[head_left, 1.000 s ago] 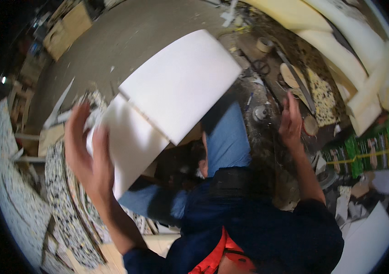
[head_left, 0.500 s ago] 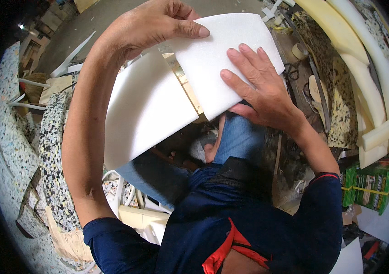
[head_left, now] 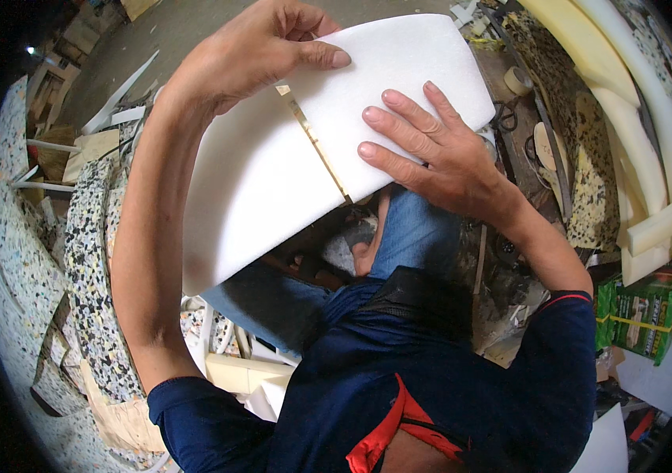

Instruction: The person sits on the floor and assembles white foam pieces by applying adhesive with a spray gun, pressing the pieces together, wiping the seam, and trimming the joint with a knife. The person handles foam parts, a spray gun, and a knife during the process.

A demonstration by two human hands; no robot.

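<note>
Two white foam pieces lie side by side over my lap, a narrow gap between their straight edges. Through this gap shows a yellowish, wood-like strip (head_left: 316, 146). My left hand (head_left: 285, 55) reaches over the far side of the right foam piece (head_left: 399, 55), its thumb on top and its fingers curled at the edge, partly hidden. Flat on the same piece, towards its near right side, rests my right hand (head_left: 434, 154) with the fingers spread. The left foam piece (head_left: 249, 189) extends under my left wrist and is partly shaded by my arm.
Speckled foam sheets (head_left: 24, 236) stand on the left. To the right are a tape roll (head_left: 518, 81), scissors (head_left: 504, 116), long cream foam strips (head_left: 624, 126) and a green package (head_left: 644, 315) bound with a yellow strap. White offcuts (head_left: 127, 91) lie at the far left.
The right foam piece has shifted left and turned slightly, so the gap to the left piece is narrower and more even. My right hand moved a little left with it.
</note>
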